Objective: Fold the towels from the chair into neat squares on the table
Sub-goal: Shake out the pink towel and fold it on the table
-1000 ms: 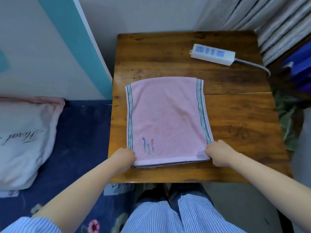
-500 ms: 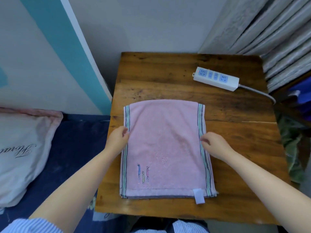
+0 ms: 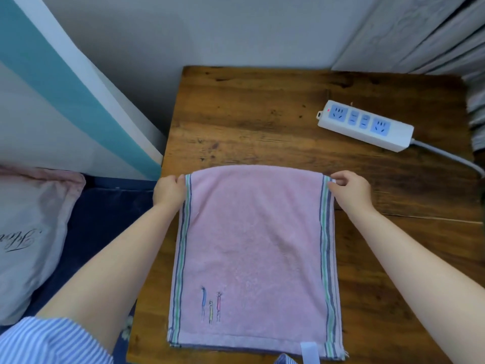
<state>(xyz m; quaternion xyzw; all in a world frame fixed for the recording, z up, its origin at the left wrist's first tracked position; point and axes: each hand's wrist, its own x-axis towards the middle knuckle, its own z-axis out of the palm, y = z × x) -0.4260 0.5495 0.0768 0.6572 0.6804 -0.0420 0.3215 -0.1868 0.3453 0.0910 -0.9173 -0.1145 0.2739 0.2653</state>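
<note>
- The pink towel lies folded flat on the wooden worktop, its far edge a rounded fold and its near edge at the worktop's front; how many layers it has cannot be told.
- The left hand pinches the far-left corner, fingers curled over the striped border; the fingertips are hidden by the cloth.
- The right hand grips the far-right corner, thumb and fingers closed on the striped edge.
- A white tag at the near edge is cut off by the frame.
- A power strip rests far right; its cable runs out of view.
- A pillow lies left, its script cut off.
</note>
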